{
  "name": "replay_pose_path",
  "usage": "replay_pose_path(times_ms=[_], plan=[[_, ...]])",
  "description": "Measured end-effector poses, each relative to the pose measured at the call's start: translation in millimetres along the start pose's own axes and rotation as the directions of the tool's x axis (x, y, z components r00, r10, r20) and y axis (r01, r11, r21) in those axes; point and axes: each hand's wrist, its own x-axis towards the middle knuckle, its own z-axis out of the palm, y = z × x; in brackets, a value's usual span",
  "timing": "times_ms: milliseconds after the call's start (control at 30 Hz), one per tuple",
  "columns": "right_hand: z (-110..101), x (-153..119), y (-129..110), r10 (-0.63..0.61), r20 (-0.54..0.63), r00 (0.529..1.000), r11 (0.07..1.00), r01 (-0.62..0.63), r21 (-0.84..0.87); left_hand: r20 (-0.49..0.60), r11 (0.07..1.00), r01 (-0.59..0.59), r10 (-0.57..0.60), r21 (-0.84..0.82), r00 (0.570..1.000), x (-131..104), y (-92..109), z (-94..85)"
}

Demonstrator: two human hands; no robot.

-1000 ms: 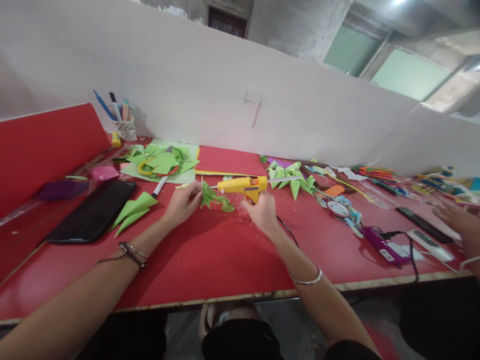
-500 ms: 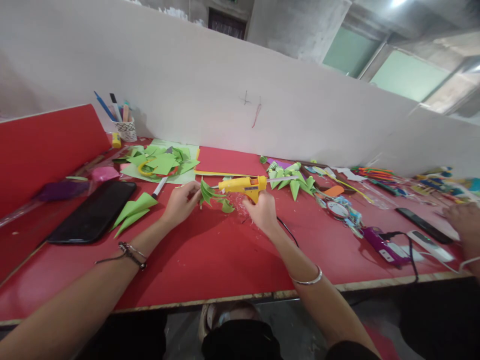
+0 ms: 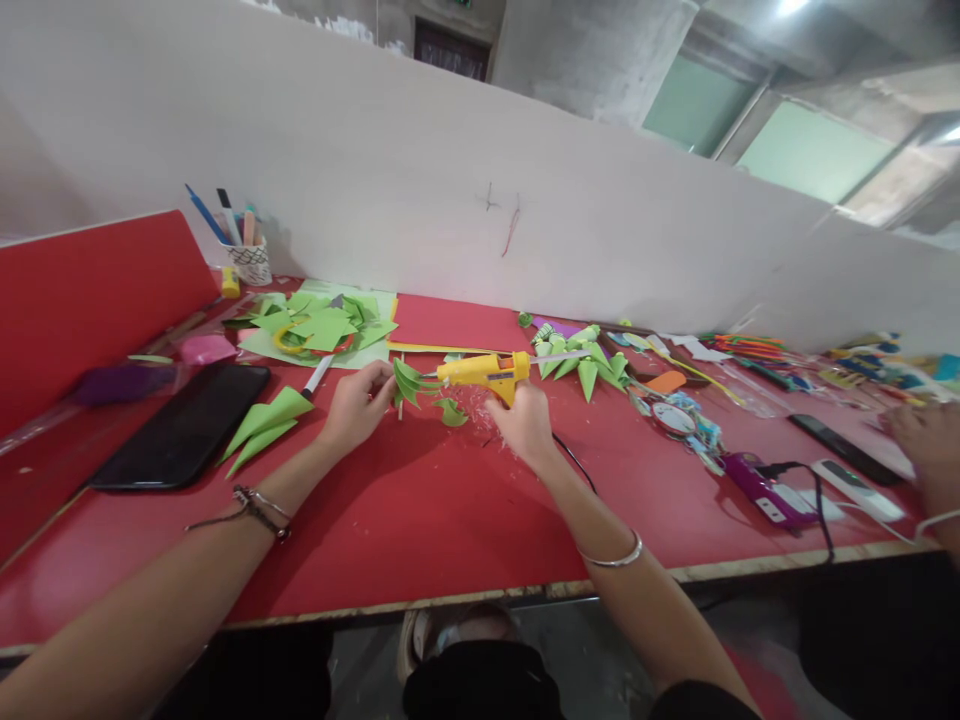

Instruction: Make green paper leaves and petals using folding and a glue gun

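Note:
My right hand [image 3: 523,420] grips a yellow glue gun [image 3: 484,370] that points left, a glue stick showing at its back. Pinched in my left hand [image 3: 360,402] is a curled green paper piece [image 3: 407,382] on a thin stick, right by the gun's nozzle. Below the gun, another curled green paper piece [image 3: 452,412] lies beside clear glue strands [image 3: 484,415]. Left of my left hand, a folded green paper cone [image 3: 268,425] rests on the red table [image 3: 420,530].
Green paper pieces [image 3: 322,325] and a pen cup [image 3: 250,262] stand back left. A black phone [image 3: 184,425] lies left. Green paper cones [image 3: 589,370], a purple power strip [image 3: 765,492] and another person's hand [image 3: 926,445] are to the right.
My left hand and the curled green paper have shifted slightly left, and the paper is turned a little. The glue gun has hardly moved.

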Motion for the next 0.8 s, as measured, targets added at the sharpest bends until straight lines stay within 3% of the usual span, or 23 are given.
replay_pose_path(times_ms=[333, 500, 800], plan=[[1.2, 5.4, 7.6, 0.035, 0.028, 0.999, 0.995, -0.032, -0.098, -0.02, 1.0, -0.016, 0.016, -0.008, 1.0, 0.1, 2.2, -2.2], [3.9, 13.2, 23.5, 0.101, 0.002, 0.995, 0.983, -0.1, -0.153, -0.007, 1.0, -0.005, 0.005, -0.016, 1.0, 0.0, 1.3, -1.4], [1.1, 23.6, 51.8, 0.228, 0.097, 0.969, 0.961, -0.208, -0.182, 0.0, 0.999, 0.006, -0.006, -0.051, 1.0, 1.1, -5.0, -0.2]])
